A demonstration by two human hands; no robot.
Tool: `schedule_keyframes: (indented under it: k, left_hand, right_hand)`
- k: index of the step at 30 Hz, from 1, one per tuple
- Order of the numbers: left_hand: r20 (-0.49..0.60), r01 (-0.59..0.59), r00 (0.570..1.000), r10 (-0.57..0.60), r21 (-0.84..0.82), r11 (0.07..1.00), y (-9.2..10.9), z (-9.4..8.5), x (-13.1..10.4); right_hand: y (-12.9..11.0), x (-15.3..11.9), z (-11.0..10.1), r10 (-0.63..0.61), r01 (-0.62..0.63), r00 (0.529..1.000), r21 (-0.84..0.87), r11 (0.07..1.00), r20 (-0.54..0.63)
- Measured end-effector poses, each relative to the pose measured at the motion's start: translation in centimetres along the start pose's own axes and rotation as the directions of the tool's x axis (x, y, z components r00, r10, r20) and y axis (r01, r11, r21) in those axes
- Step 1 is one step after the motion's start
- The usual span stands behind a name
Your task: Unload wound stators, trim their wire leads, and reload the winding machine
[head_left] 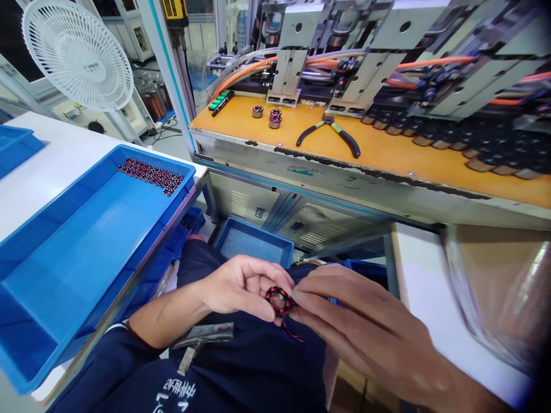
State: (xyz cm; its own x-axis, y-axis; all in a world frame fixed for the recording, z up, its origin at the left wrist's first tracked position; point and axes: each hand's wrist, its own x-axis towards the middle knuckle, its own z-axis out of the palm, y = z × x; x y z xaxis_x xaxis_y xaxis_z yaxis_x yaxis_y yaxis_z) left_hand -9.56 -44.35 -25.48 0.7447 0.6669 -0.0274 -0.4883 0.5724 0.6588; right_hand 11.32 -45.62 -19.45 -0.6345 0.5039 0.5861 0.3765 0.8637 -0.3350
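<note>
A small black ring with red windings [279, 302] is held over my lap, thin wires hanging from its lower side. My left hand [245, 287] grips the ring's left side between thumb and curled fingers. From the right, my right hand [357, 315] pinches at the ring's right edge, where its fingertips partly hide the wires. Many similar rings [150, 175] lie in rows at the far end of a blue tray [86, 229] on the left.
Pliers [329, 132], a few small rings [275, 119] and a marker [222, 104] lie on the orange bench [241, 123] beneath machine fixtures. Black parts [451, 140] line its right side. A white fan [77, 54] stands back left; a blue bin [256, 241] sits below.
</note>
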Motion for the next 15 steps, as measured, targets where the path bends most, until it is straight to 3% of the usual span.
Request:
schedule_keyframes:
  k: [9,15]
  left_hand:
    - [-0.027,-0.026,0.999,0.028,0.078,0.997,0.5,-0.2,-0.2]
    - [-0.019,-0.242,0.964,0.264,0.342,0.908,0.8,0.2,0.0]
  right_hand:
    - [0.4,0.1,1.3,0.034,-0.024,0.997,0.14,0.99,-0.07]
    - [-0.8,-0.3,2.3,0.211,-0.18,0.959,0.167,0.969,-0.187]
